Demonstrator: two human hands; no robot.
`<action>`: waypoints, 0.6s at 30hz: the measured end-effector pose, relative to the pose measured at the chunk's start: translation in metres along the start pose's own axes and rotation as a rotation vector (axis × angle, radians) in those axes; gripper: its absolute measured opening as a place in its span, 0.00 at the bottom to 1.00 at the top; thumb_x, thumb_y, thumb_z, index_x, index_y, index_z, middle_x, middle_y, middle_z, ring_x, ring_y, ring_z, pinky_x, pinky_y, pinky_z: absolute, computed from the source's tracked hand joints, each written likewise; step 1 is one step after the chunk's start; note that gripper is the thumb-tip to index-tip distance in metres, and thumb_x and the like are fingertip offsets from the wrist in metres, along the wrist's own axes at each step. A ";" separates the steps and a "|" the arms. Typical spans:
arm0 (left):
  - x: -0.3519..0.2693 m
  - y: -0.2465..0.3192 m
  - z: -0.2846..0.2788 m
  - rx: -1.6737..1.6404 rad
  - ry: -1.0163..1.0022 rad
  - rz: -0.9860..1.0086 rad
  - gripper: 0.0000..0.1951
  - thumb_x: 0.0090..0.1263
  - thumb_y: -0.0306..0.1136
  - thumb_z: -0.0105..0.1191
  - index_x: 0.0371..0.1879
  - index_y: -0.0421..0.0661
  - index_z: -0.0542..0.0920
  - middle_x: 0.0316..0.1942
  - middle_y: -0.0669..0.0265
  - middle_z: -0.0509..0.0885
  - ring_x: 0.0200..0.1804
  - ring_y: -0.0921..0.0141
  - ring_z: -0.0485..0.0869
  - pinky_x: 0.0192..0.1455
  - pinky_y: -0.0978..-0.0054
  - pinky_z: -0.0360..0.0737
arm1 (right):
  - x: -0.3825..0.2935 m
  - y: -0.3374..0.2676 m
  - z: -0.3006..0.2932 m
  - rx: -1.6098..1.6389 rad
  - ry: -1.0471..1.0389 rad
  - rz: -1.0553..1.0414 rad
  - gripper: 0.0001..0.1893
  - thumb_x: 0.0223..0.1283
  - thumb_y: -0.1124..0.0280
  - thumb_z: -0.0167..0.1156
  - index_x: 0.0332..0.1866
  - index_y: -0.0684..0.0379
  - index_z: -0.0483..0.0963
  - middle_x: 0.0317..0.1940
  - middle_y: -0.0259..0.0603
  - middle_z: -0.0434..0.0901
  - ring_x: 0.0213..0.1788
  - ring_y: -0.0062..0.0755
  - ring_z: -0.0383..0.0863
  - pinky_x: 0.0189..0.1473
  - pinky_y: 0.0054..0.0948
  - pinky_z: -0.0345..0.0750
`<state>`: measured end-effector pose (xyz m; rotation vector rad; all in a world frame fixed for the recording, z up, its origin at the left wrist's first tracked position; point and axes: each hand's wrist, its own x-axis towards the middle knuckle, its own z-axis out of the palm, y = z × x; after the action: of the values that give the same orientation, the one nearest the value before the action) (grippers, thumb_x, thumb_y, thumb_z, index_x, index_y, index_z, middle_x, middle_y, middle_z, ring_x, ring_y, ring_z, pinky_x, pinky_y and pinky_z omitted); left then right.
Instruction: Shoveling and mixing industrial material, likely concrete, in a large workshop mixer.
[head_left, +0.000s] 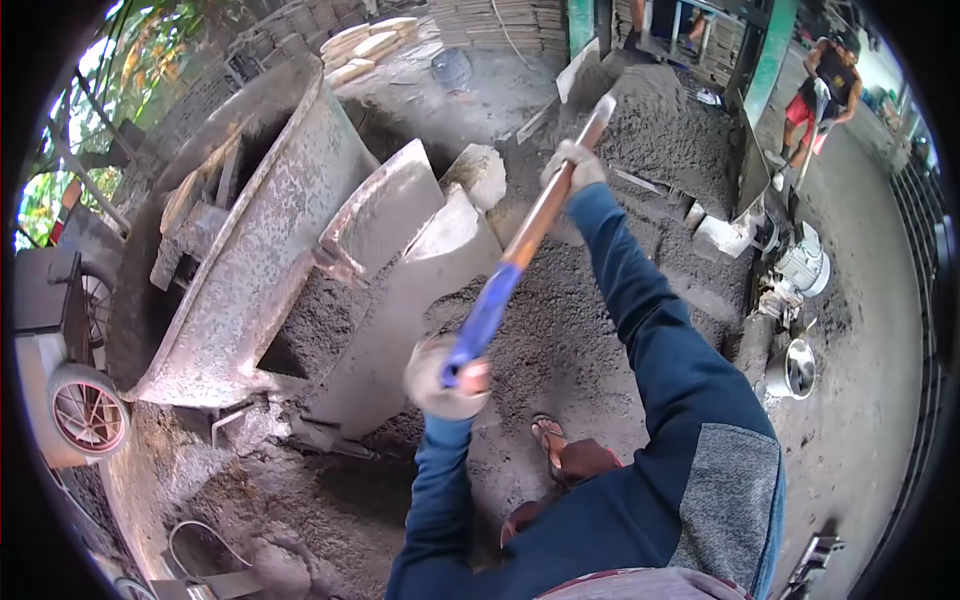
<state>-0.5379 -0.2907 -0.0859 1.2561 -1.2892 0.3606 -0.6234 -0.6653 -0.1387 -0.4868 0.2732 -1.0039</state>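
Observation:
I hold a long-handled tool, probably a shovel, by its brown wooden shaft (541, 214). My left hand (448, 381), in a pale glove, is closed around the blue grip (486, 304) at the near end and looks blurred. Farther up, my gloved right hand (576, 166) grips the shaft close to its metal socket (603, 109). The socket points at a heap of grey, damp-looking granular mix (649, 112); I cannot make out the blade. More loose mix (555, 330) covers the ground below the shaft, near my sandalled foot (549, 431).
A big tilted metal mixing drum (262, 247) stands at left, beside a spoked wheel (88, 409). An electric motor (806, 262) and a metal pot (796, 369) are at right. Another person (834, 82) holds a long-handled tool at upper right. Stacked slabs (495, 26) line the back.

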 end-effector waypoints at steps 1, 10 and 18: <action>0.012 0.001 0.012 0.011 -0.226 0.199 0.11 0.52 0.38 0.64 0.23 0.43 0.79 0.21 0.64 0.77 0.26 0.60 0.79 0.31 0.65 0.75 | -0.005 -0.021 -0.006 0.093 -0.003 0.002 0.09 0.55 0.68 0.59 0.25 0.56 0.67 0.15 0.36 0.71 0.16 0.33 0.72 0.24 0.37 0.75; -0.199 -0.018 0.008 0.104 -0.801 -0.158 0.24 0.52 0.50 0.63 0.40 0.44 0.79 0.38 0.59 0.80 0.47 0.58 0.79 0.48 0.59 0.75 | -0.128 0.003 -0.040 -0.426 0.172 0.018 0.11 0.51 0.76 0.63 0.38 0.58 0.71 0.19 0.36 0.72 0.17 0.32 0.74 0.22 0.34 0.75; -0.313 -0.053 -0.109 -0.395 -0.685 -1.500 0.18 0.65 0.41 0.58 0.45 0.39 0.78 0.34 0.65 0.83 0.36 0.74 0.80 0.39 0.77 0.78 | -0.276 -0.041 -0.116 -1.505 0.470 0.045 0.11 0.47 0.75 0.66 0.36 0.62 0.74 0.17 0.36 0.75 0.15 0.27 0.75 0.17 0.28 0.73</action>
<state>-0.5436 -0.0879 -0.3539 1.6724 -0.5480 -1.4010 -0.8471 -0.4774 -0.2181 -1.5745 1.4921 -0.6997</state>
